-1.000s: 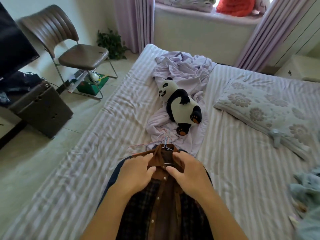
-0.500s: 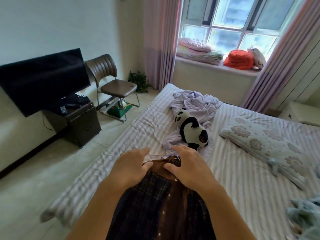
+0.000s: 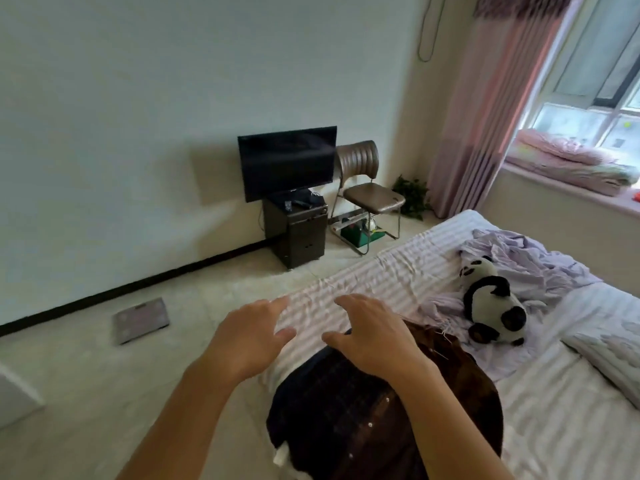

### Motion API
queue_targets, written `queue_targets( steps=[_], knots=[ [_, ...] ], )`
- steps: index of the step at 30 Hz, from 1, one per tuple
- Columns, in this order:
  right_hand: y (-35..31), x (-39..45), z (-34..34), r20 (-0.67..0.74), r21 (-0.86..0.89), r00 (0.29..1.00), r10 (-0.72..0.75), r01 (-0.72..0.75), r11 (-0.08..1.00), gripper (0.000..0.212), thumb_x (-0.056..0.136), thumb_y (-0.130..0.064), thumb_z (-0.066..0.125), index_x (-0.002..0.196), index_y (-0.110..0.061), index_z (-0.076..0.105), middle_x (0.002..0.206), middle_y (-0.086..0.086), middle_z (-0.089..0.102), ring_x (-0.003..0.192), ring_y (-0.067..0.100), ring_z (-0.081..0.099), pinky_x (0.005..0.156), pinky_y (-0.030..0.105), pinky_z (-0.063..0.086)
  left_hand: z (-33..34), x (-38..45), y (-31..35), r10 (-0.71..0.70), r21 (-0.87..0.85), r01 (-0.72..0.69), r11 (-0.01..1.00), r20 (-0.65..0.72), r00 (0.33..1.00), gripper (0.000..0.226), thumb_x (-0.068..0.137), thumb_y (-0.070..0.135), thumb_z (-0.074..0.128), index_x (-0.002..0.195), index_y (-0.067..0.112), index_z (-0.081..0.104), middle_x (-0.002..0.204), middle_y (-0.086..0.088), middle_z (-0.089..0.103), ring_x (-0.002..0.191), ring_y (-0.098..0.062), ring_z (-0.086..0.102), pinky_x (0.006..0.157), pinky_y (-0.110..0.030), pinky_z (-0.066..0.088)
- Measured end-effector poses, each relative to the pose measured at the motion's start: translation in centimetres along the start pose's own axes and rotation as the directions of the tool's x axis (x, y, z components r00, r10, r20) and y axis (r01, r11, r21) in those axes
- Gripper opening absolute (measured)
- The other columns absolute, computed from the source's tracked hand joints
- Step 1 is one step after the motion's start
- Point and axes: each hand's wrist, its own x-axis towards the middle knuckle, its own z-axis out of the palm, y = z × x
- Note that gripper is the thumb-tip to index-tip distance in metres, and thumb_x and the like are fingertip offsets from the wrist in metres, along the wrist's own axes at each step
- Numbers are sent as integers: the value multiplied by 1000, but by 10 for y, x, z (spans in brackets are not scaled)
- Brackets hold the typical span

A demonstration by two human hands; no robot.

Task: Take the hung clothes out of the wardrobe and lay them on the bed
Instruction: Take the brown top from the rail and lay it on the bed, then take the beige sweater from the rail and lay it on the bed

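One head-worn camera looks forward and down from close above the bed edge, facing the far wall and television.

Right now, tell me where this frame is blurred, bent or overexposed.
Head view: both hands, left hand and right hand, are smeared by motion blur; the window is washed out by daylight; the curtain bows from wide-angle distortion.

Dark navy plaid shirt with brown front panel and pale buttons under my hands. Bed sheet lilac-and-white striped. Panda toy black and white, right of frame. Curtain pink, upper right. TV black, chair brown.
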Motion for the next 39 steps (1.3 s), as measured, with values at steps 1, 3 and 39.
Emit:
queue_targets(
  steps=[1, 3, 39],
  knots=[
    [-16, -5, 3, 15, -1, 999, -46, 46, 999, 63, 92, -52, 57, 145, -24, 39, 146, -2, 45, 134, 19, 41, 108, 37, 37, -8, -19, -10, -35, -1, 35, 999, -20, 999, 56, 96, 48, 48, 148, 34, 32, 143, 5, 49, 125, -17, 51, 101, -33, 42],
    [-49, -15, 7, 28, 7, 990, -137, 137, 991, 65, 92, -53, 56, 147, -23, 37, 149, -3, 43, 137, 18, 38, 110, 35, 33, -24, -54, -32, -98, -4, 98, 995, -67, 993, 52, 98, 44, 46, 147, 32, 33, 143, 4, 49, 126, -18, 50, 103, -34, 42],
    [-708, -354, 216, 307, 114, 304, -902, 929, 352, 49, 92, -48, 61, 134, -24, 50, 138, -4, 51, 124, 18, 49, 100, 32, 41, -184, -790, -335, -913, -263, 909, 325, -338, 229, 64, 97, 51, 47, 152, 32, 22, 153, 6, 36, 136, -16, 41, 106, -33, 37]
  ],
)
